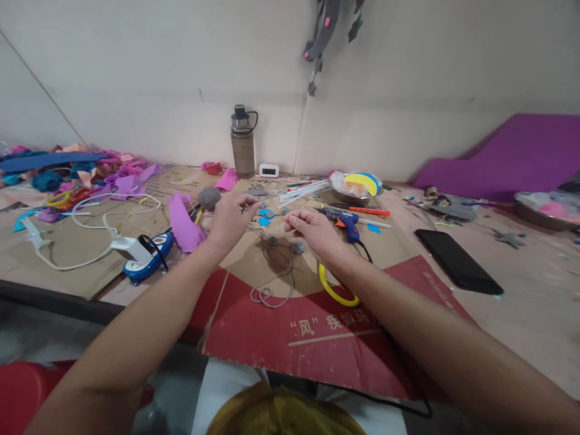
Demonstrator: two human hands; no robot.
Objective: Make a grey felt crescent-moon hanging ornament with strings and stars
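Note:
My left hand (232,220) hovers over the cardboard with thumb and fingers pinched together; whatever is between them is too small to make out. Facing it, a short gap away, my right hand (312,232) is also closed in a pinch, its contents hidden. Below and between them, a loose grey yarn (272,300) lies in loops, with small grey pieces (298,246) near it. Blue cut-out shapes (264,221) rest just beyond my fingertips. Beside my left hand sits a ball of grey yarn (209,197). A blue glue gun (348,226) lies past my right hand.
Yellow-handled scissors (335,291) lie partly under my right forearm. A phone (457,260) is at right, a power strip (149,258) with white cables at left. A bottle (243,145), small clock (269,170), white sticks (303,192) and bowl (356,196) stand behind. Felt scraps (131,178) pile up left.

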